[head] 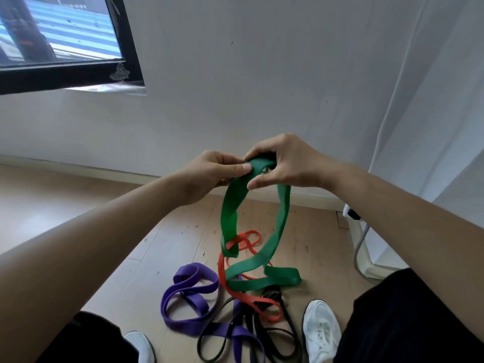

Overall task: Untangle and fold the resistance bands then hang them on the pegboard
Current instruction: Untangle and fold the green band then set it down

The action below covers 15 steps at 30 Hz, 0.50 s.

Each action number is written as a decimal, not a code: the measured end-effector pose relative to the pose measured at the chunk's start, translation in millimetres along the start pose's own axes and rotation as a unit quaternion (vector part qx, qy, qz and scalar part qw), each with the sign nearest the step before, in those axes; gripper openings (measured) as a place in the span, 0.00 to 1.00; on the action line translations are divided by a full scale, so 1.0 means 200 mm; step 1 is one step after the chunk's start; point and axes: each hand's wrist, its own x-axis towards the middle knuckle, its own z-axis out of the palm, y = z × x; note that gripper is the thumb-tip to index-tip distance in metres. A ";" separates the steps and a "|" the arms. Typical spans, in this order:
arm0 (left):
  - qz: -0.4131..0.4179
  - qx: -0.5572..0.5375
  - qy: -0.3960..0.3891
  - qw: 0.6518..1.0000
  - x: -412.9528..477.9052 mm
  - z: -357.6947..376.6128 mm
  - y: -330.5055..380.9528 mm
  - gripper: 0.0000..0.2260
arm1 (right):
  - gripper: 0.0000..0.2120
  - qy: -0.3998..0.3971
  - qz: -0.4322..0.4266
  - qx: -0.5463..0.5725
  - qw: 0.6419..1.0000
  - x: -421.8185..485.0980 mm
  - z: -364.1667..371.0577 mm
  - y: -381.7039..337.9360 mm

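The wide, flat green rubber band [284, 213] is held up in front of the white painted wall [262, 74], above the pile. Its top fold is gripped by both hands.

1. Left hand [212, 171]: the band's upper edge is pinched between the thumb, which is laid flat on the smooth green face, and the fingers curled behind it.
2. Right hand [290, 163]: the fingers are curved over the top of the fold and the thumb is drawn in beneath, so that the band is enclosed just beside the left hand's grip.

From the grip, two matte strands hang down as an open loop. The left strand is twisted and doubled back near its lower end. The right strand runs down to the pale wood-grain laminate floor [131, 258], where it is folded into a flat loop.

A narrow, flat red-orange rubber band [222, 268] is threaded through the lower green strands and lies partly under them. A broad purple rubber band [199, 271] is coiled in soft loops to the left on the floor. A thin black rubber band [272, 296] is crossed over the purple and red ones nearest the person.

A white mesh shoe [322, 331] stands just right of the pile. A black-framed window [131, 48] is set in the wall at upper left.
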 end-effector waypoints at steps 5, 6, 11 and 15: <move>-0.041 -0.035 0.045 0.998 0.01 -0.01 -0.11 0.19 | 0.15 0.031 0.015 -0.030 0.999 -0.01 -0.04 0.03; -0.061 -0.031 0.047 0.997 0.01 -0.01 -0.17 0.20 | 0.15 0.038 0.021 -0.018 0.999 -0.02 -0.05 0.04; -0.153 0.136 -0.002 0.979 0.03 0.02 -0.42 0.14 | 0.16 0.086 0.066 0.043 0.993 -0.09 -0.14 0.12; -0.205 0.155 -0.091 0.962 0.07 0.17 -0.51 0.31 | 0.16 0.126 0.081 0.087 0.985 -0.17 -0.20 0.21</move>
